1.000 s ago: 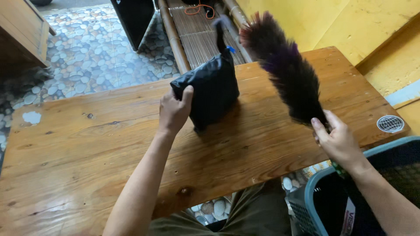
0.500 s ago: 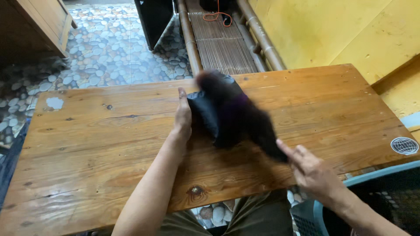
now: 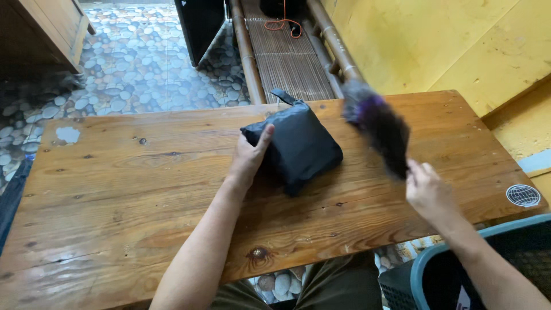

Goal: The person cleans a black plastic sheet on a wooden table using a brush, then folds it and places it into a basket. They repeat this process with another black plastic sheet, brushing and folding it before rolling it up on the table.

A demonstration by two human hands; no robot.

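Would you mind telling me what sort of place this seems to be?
Probably a home patio or porch: a worn wooden table stands on a pebble floor, beside a bamboo bench and a yellow wall.
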